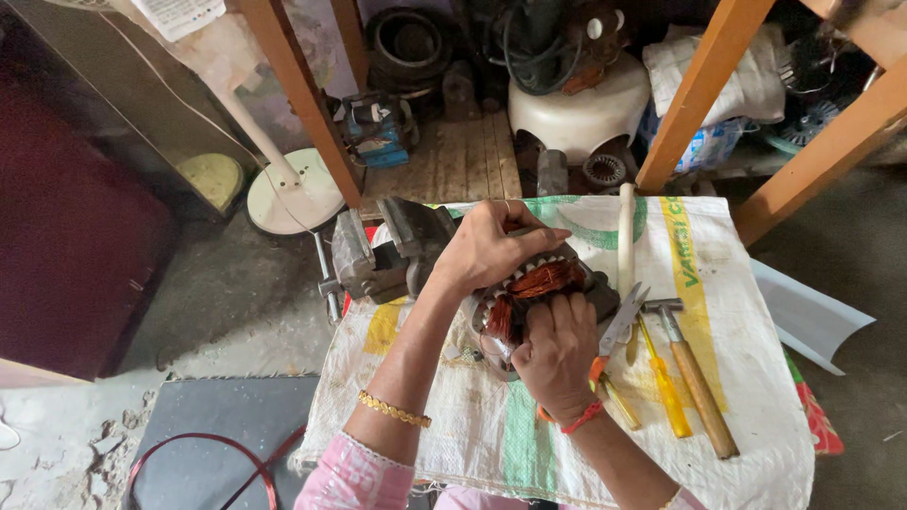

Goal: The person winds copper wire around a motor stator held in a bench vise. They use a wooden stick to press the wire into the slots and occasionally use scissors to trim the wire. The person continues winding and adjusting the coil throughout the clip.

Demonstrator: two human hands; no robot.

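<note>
A single view comes from a camera worn on the person's head, looking steeply down and slightly forward over both forearms. It sits close to the bench (756, 416) (covered by a woven sack), with the hands near the centre of the picture. The upper edge takes in wooden shelf legs (694, 94) and the floor beyond, the left edge bare concrete floor (227, 312).

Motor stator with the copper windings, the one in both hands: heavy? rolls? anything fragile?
The stator is probably heavy for its size: a metal core packed with copper windings, and both the left hand and right hand steady it. Its round body could roll on the woven sack. The exposed wire looks easy to nick.
</note>
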